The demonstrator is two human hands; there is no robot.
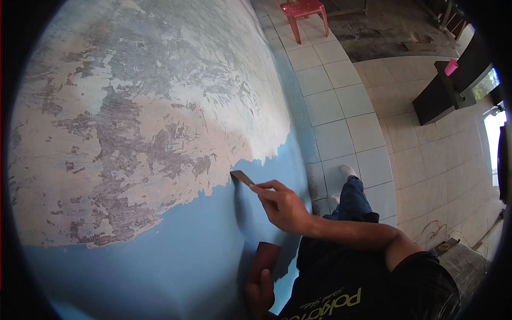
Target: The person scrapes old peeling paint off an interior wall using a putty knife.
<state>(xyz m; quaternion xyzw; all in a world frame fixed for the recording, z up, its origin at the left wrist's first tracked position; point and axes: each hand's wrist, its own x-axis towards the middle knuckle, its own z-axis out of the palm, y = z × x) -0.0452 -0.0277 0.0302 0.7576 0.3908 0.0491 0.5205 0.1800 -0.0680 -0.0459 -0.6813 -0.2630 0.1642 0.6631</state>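
We are gripping a paint scraper (pixel 242 177) tightly in our right hand (pixel 285 208), its blade touching the blue wall (pixel 176 256); at six o'clock, our left hand (pixel 260 290) is holding a dark red block (pixel 265 257).

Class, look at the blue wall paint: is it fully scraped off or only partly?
Partly. The blue paint remains below; above, bare patchy plaster shows. The right hand holds the scraper at the ragged boundary.

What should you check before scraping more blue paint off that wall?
1. Right hand grips the scraper: ok.
2. Scraper blade meets the edge of the blue paint: ok.
3. Left hand holds the dark red sanding block against the wall: ok.
4. Blade sharpness: cannot tell.
5. Feet planted on the tiled floor: cannot tell, only one white-socked foot shows.
6. Red plastic stool stands well away: ok.
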